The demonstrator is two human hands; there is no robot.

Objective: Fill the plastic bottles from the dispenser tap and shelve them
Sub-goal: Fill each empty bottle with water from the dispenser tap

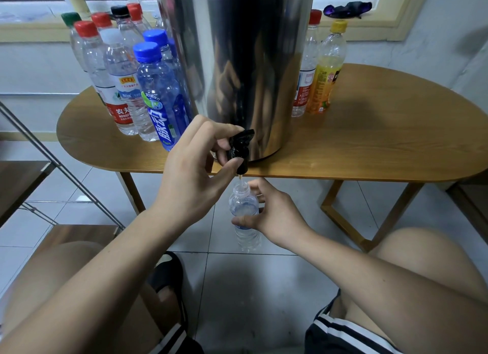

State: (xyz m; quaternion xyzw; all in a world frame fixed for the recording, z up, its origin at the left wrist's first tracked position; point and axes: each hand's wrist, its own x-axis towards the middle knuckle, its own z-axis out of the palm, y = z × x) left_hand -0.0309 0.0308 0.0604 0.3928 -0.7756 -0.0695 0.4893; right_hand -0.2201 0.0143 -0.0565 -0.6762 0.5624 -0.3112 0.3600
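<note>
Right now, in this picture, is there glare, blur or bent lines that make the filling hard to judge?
Head view: the steel dispenser mirrors the room in dark streaks; head view: the wide lens bows the table edge; head view: the clear bottle under the tap fades against pale tiles, so its water level is hard to read.

dispenser (237, 50): top cut off
tap (241, 140): at dispenser's base, partly behind left hand (190, 177)
bottle (244, 203): below dispenser, middle behind right hand (277, 216)

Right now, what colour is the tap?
Black tap, seen best from the head camera.
</note>
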